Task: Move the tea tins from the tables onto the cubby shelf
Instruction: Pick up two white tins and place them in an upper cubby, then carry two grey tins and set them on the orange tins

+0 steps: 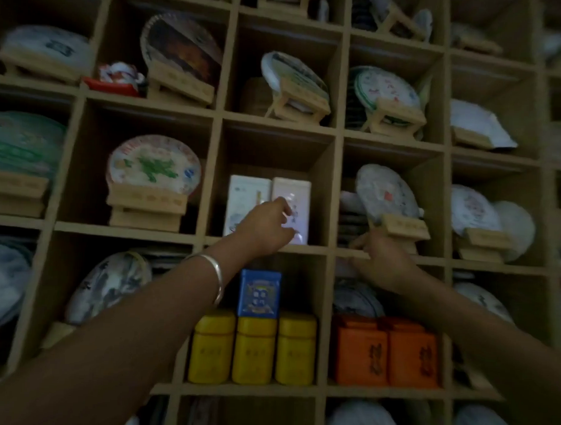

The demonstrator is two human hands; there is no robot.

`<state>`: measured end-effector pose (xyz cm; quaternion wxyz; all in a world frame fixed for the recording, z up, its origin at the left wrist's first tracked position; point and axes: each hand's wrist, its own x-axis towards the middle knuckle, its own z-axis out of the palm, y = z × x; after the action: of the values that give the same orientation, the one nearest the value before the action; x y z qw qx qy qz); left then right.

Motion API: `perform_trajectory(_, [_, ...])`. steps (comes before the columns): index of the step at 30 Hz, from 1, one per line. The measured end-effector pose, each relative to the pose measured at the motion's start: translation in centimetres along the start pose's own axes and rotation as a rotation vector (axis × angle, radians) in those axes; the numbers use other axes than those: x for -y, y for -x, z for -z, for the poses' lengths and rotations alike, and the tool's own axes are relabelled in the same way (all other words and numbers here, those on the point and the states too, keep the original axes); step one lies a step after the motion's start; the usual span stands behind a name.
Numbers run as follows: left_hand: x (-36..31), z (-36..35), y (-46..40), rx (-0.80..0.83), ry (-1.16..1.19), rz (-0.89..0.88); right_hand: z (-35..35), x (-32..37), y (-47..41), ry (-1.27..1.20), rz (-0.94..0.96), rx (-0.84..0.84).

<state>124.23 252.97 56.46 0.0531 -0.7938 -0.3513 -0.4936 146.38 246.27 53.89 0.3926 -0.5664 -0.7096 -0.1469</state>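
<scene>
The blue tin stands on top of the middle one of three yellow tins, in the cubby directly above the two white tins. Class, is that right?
Not quite. In the head view, the blue tin does stand on the middle of the three yellow tins, but that cubby is directly below the two white tins, not above them.

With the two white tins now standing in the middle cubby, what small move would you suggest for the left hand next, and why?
Probably draw the left hand back out of the cubby. Its fingers are loose in front of the right white tin, which stands upright beside the left white tin, so it looks placed. The right hand rests on the shelf edge.
</scene>
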Motion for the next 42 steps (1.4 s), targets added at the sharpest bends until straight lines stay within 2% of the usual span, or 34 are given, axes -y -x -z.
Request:
perform_trajectory(2, [-2.6, -3.0, 0.4, 0.191, 0.001, -0.097, 2.6, -1.6, 3.0, 0.129, 0.004, -0.016])
perform_trajectory(6, [-8.4, -10.9, 2.3, 0.471, 0.065, -0.227, 8.4, -6.1, 10.2, 0.427, -0.282, 0.029])
perform_trajectory(10, [-17.3, -17.4, 5.8, 0.574, 0.225, -0.398, 16.4, -7.7, 21.4, 0.745, -0.619, 0.081])
perform_trajectory(14, [-30.1, -19.9, 10.6, 0.635, 0.415, -0.596, 26.7, -4.2, 34.9, 0.945, -0.932, 0.058])
perform_trajectory(18, [-43.7, -19.2, 16.7, 0.783, 0.545, -0.786, 36.2, 3.0, 46.8, 1.02, -1.236, -0.082])
perform_trajectory(22, [-55.3, -16.9, 24.5, 0.933, 0.696, -0.933, 43.2, 11.6, 56.8, 1.128, -1.463, -0.209])
perform_trajectory(31, [-74.8, -6.8, 43.4, 1.053, 0.867, -1.229, 51.3, 26.7, 74.8, 1.285, -1.808, -0.299])
perform_trajectory(36, [-84.0, -2.3, 52.4, 1.122, 0.911, -1.315, 54.9, 30.2, 84.1, 1.273, -1.896, -0.293])
perform_trajectory(42, [-93.1, -1.0, 62.1, 1.21, 0.866, -1.427, 58.0, 28.1, 95.5, 1.108, -2.008, -0.275])
